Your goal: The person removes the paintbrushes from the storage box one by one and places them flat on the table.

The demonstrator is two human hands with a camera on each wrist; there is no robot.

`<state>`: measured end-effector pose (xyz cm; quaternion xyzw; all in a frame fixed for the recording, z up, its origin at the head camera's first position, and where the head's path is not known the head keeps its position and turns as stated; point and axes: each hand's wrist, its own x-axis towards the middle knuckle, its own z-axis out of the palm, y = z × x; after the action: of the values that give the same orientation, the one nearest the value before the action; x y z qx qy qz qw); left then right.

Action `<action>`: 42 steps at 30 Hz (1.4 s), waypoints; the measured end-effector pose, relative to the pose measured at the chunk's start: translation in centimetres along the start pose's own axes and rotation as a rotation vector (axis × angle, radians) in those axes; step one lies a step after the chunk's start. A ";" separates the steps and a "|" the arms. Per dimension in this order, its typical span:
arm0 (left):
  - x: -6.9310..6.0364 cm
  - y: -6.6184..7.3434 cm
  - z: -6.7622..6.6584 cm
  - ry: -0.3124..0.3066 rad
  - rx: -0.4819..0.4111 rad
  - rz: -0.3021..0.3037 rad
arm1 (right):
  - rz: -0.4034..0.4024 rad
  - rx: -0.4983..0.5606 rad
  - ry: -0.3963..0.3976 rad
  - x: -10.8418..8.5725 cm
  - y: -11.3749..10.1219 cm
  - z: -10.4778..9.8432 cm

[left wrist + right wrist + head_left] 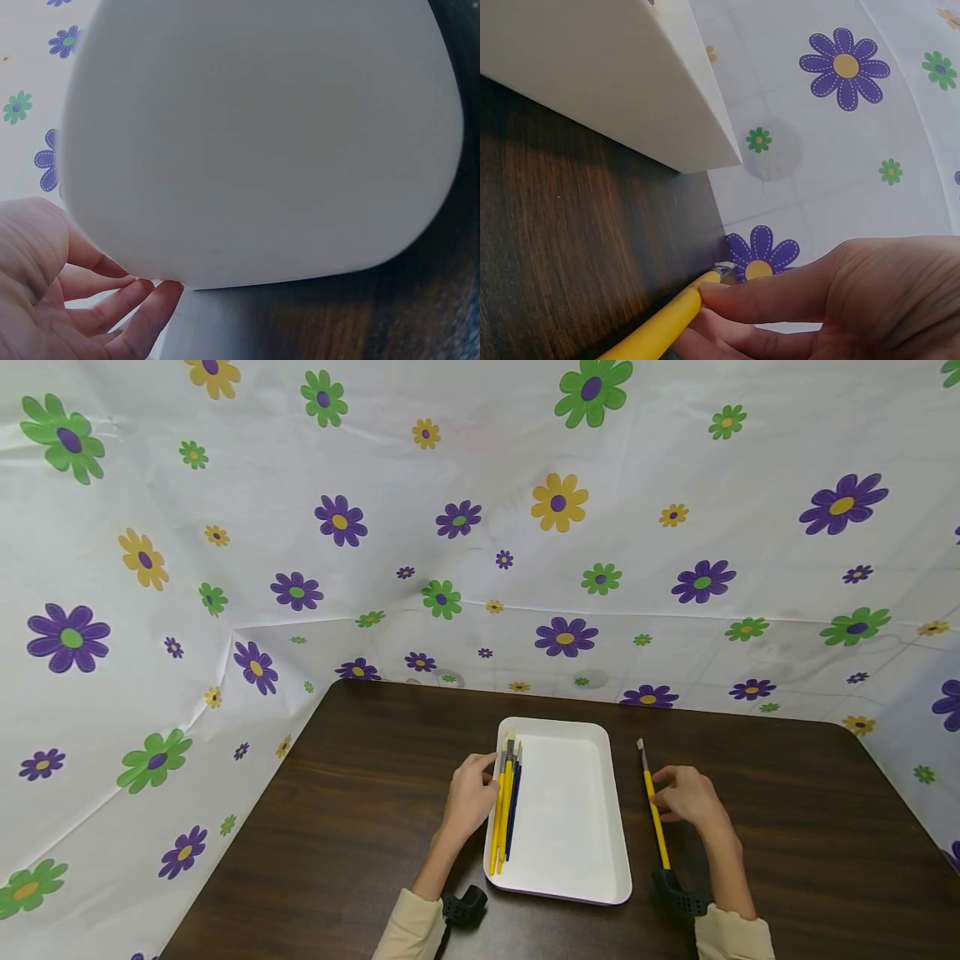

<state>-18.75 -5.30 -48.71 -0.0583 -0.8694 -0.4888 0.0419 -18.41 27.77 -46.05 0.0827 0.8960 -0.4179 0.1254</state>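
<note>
A white rectangular tray (573,810) lies on the table, its long sides running away from me. Along its left inner side rest two yellow-handled paintbrushes (506,802) and dark blue paintbrushes (514,810), bristles toward the far end. My left hand (469,797) grips the tray's left rim; in the left wrist view its fingertips (169,289) meet the tray's edge. Right of the tray, my right hand (690,795) pinches another yellow-handled paintbrush (660,835), bristles pointing away. The right wrist view shows the thumb on its yellow handle (656,326).
The dark wood table (390,802) ends at a white flowered sheet (480,468) at the back and sides. A black wrist device (465,906) sits at my left wrist, another black wrist device (678,893) at my right, near the brush's near end.
</note>
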 end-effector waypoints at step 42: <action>0.0 -0.2 0.1 0.008 -0.005 0.009 | -0.037 -0.025 0.097 -0.8 -1.4 -0.5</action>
<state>-18.74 -5.32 -48.88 -0.0603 -0.8678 -0.4909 0.0476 -18.05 27.23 -44.48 0.0847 0.9076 -0.4044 0.0748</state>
